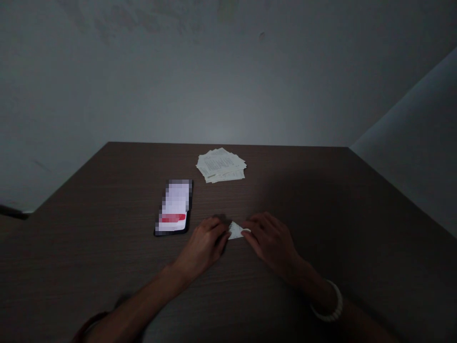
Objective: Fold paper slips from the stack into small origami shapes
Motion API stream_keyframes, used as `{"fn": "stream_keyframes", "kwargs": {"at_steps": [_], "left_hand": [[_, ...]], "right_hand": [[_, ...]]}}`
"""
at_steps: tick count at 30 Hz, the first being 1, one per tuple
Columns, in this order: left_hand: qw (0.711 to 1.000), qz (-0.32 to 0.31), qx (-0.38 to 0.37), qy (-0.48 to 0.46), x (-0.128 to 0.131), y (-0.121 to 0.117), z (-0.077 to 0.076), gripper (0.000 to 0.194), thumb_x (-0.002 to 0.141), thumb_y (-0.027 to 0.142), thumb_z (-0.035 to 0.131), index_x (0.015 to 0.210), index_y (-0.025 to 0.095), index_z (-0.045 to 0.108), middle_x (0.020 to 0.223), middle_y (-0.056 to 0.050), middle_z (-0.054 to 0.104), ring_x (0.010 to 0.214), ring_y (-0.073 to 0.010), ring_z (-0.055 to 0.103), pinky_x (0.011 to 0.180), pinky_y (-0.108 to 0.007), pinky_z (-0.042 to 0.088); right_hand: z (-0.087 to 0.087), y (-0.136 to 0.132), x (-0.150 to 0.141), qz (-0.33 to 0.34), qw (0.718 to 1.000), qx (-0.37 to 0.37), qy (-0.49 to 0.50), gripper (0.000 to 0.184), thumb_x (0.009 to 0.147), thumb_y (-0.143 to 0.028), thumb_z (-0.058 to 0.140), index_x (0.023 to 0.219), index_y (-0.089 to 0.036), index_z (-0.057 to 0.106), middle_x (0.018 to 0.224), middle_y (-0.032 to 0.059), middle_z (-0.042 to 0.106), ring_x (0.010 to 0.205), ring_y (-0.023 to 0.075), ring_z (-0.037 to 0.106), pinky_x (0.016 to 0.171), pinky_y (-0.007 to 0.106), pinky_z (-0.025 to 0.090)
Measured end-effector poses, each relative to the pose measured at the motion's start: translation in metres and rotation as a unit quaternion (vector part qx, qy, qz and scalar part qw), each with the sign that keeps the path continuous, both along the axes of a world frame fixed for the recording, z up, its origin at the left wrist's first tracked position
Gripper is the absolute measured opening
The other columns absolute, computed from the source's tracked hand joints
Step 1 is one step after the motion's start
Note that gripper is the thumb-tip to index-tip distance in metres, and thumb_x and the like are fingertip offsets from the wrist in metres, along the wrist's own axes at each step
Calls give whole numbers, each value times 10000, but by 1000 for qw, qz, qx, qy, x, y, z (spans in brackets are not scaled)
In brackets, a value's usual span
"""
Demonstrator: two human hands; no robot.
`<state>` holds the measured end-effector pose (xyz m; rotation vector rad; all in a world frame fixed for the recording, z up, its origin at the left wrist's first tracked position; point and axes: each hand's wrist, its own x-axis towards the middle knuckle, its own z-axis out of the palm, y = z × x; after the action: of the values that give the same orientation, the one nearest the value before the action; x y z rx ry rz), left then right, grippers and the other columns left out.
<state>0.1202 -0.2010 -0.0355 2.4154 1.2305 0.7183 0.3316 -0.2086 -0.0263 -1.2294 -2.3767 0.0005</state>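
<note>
A small folded piece of white paper (235, 231) lies low over the dark wooden table (107, 267), between my two hands. My left hand (210, 237) pinches its left edge, thumb and fingers closed together. On the other side my right hand (273, 242) grips the right corner between thumb and forefinger. The paper narrows to a peak at the top, and printed marks show faintly on it. My fingers hide both of its ends.
A fanned stack of printed paper slips (221, 166) lies near the table's back edge. Left of my hands rests a phone (174, 207) with a lit, blurred screen. A pale wall (228, 85) rises behind the table.
</note>
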Motion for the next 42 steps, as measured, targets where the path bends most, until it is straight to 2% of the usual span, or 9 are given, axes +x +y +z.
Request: {"fn": "stream_keyframes", "kwargs": {"at_steps": [3, 6, 12, 17, 24, 30, 35, 39, 42], "left_hand": [[1000, 0, -10, 3, 1, 0, 2, 143, 896, 139, 511, 891, 133, 654, 851, -73, 610, 809, -201, 595, 731, -360, 530], [1000, 1, -20, -4, 1, 1, 1, 140, 889, 130, 515, 893, 135, 655, 850, -69, 613, 799, -198, 596, 720, -354, 528], [1000, -11, -12, -21, -2, -1, 3, 151, 895, 116, 503, 908, 135, 652, 884, -71, 585, 824, -198, 566, 728, -355, 516], [995, -92, 28, 29, -6, -11, 5, 239, 905, 72, 459, 1026, 155, 647, 975, -92, 564, 927, -224, 526, 798, -377, 510], [992, -123, -11, 34, -10, -10, 11, 263, 890, 76, 460, 1071, 147, 638, 1011, -101, 557, 963, -227, 529, 834, -377, 514], [995, -93, -22, -32, -7, -3, 8, 178, 921, 164, 520, 987, 165, 685, 1018, -80, 585, 940, -201, 548, 810, -350, 503], [996, -81, -12, -44, -6, 1, 4, 151, 914, 170, 535, 946, 179, 682, 980, -64, 612, 928, -202, 554, 808, -369, 498], [996, -53, -29, -67, -4, 2, 4, 181, 884, 184, 588, 1059, 163, 630, 973, -67, 634, 925, -210, 571, 807, -384, 510], [995, -46, -44, -83, -2, 2, 5, 205, 858, 155, 598, 1058, 164, 642, 996, -72, 630, 940, -214, 576, 808, -383, 510]], "right_hand": [[4, -5, -1, 92, 994, -8, -54, 179, 901, -140, 526, 1004, -226, 645, 877, 39, 622, 809, 192, 532, 714, 320, 421], [6, -8, -1, 113, 990, -39, -77, 246, 871, -147, 549, 1090, -220, 632, 902, 47, 609, 840, 205, 523, 716, 331, 411], [3, -7, 0, 102, 989, -85, -66, 276, 863, -166, 561, 1121, -237, 633, 952, 55, 591, 887, 216, 509, 738, 344, 405], [2, -6, 1, 103, 989, -95, -48, 270, 883, -169, 539, 1122, -242, 640, 964, 55, 589, 893, 210, 509, 737, 339, 411], [0, -4, 4, 96, 992, -78, -27, 252, 881, -198, 567, 1113, -239, 658, 933, 61, 608, 874, 209, 523, 748, 344, 437], [-5, 4, 7, 56, 996, -71, 27, 161, 903, -257, 575, 1024, -222, 676, 991, 67, 636, 893, 208, 541, 805, 358, 459], [-7, 10, 5, 55, 991, -107, 52, 151, 904, -266, 593, 1029, -216, 662, 986, 50, 651, 904, 200, 549, 838, 358, 459], [-4, 10, 2, 43, 988, -134, 63, 118, 891, -253, 604, 984, -221, 671, 947, 45, 643, 898, 203, 550, 828, 357, 459], [-4, 11, 1, 34, 989, -127, 72, 103, 887, -241, 612, 953, -223, 688, 913, 41, 643, 865, 194, 555, 815, 348, 458]]}}
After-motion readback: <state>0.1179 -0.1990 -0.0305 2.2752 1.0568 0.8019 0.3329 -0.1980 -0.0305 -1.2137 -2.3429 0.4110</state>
